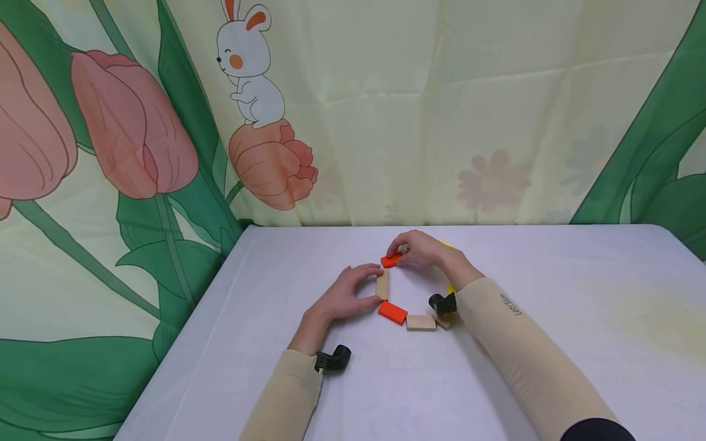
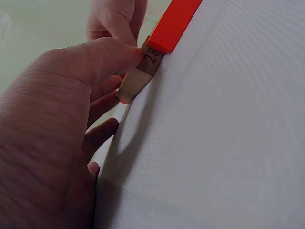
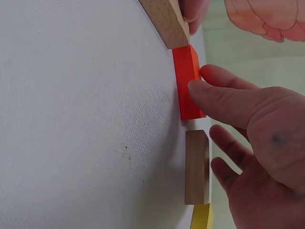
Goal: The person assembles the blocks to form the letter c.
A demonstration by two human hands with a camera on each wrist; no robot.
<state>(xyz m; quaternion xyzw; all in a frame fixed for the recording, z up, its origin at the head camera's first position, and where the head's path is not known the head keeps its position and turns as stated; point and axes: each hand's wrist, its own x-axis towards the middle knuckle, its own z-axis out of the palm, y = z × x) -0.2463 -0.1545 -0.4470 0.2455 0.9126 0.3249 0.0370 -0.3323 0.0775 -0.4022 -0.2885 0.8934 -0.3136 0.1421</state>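
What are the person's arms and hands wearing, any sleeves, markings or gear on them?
Both hands are bare: left hand, right hand. Each forearm wears a snug beige sleeve: left sleeve, right sleeve. The right sleeve carries small dark lettering near the wrist, and a dark cuff shows at its upper end. A small black camera sits at each wrist: left, right.
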